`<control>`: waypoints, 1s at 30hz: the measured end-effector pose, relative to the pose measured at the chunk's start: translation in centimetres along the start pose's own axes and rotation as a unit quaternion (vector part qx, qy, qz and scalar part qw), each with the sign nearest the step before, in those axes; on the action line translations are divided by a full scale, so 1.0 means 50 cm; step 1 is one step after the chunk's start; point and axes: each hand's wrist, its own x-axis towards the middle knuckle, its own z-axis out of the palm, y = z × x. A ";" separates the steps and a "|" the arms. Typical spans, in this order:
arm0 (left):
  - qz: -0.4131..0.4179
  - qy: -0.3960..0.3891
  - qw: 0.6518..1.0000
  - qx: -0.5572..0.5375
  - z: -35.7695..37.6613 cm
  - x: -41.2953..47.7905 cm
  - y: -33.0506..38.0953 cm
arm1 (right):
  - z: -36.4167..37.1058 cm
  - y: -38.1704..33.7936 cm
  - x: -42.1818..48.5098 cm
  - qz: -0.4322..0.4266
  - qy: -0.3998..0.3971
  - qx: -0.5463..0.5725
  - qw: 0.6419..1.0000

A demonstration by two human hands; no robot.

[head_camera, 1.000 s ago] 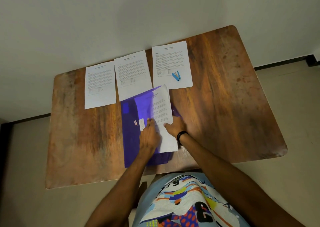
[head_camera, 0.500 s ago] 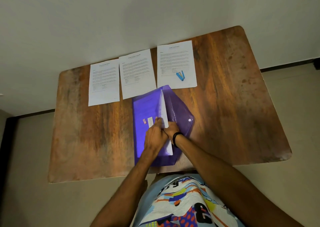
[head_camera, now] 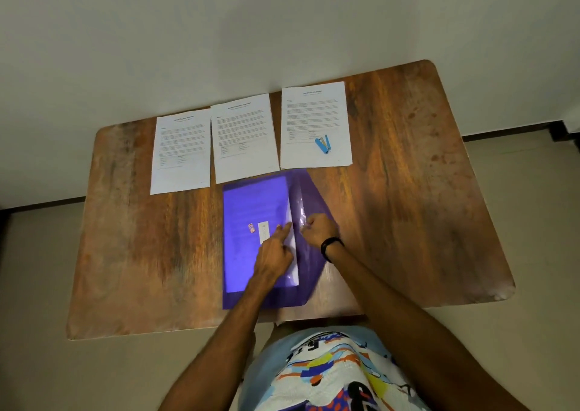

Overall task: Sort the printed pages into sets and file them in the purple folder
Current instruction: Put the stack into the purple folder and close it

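Left hand (head_camera: 273,253) flat, fingers straight, pressing sheet set (head_camera: 293,253) into purple folder (head_camera: 248,209) at near table (head_camera: 408,206) edge, only white strip showing; right hand (head_camera: 318,230) curled, pinching flap (head_camera: 309,197) open for entry; three sets (head_camera: 244,137) wait behind, blue stapler (head_camera: 323,145) likely weighting rightmost

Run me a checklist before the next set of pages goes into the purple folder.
1. Filed white printed pages fully inside the translucent purple plastic folder: not ok, a white strip shows at the opening.
2. Folder flap open: ok, it lies spread to the right.
3. Left hand steadying the folder: ok, its index finger presses on it.
4. Right hand free: cannot tell, fingers curled at the flap fold.
5. Rightmost printed set clear to lift: not ok, a small blue stapler lies on it.
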 end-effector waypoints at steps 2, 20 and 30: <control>-0.009 -0.032 0.998 0.043 0.017 0.008 -0.003 | -0.050 -0.002 0.010 -0.015 0.040 -0.004 0.999; -0.115 0.004 0.992 -0.052 0.113 0.021 0.012 | -0.151 -0.106 0.401 -0.009 0.203 -0.135 0.970; -0.168 -0.014 0.985 0.040 0.118 0.046 0.011 | 0.036 -0.232 0.419 -0.219 0.078 -0.101 0.967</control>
